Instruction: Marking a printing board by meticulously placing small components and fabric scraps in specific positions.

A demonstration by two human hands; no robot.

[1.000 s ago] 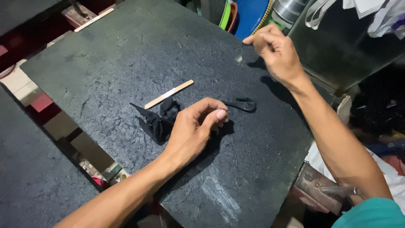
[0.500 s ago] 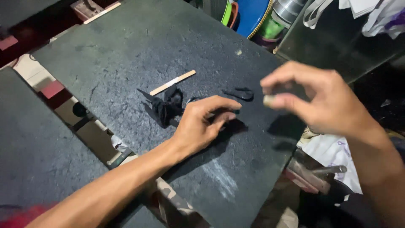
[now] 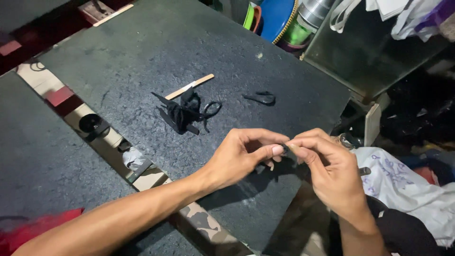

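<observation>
While both hands meet above the near edge of the dark stone slab [image 3: 142, 57], the left hand [image 3: 241, 159] and right hand [image 3: 332, 170] pinch a small black piece [image 3: 286, 149] between their fingertips; black straps [image 3: 182, 114] lie farther back.

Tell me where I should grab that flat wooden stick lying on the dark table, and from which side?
Grip the wooden stick at its upper right end, coming from above with thumb and finger on its two long edges. It lies flat on the dark table, so there is probably no getting under it. Its lower left end sits right by the pile of black strips, while the other end is bare.
</observation>
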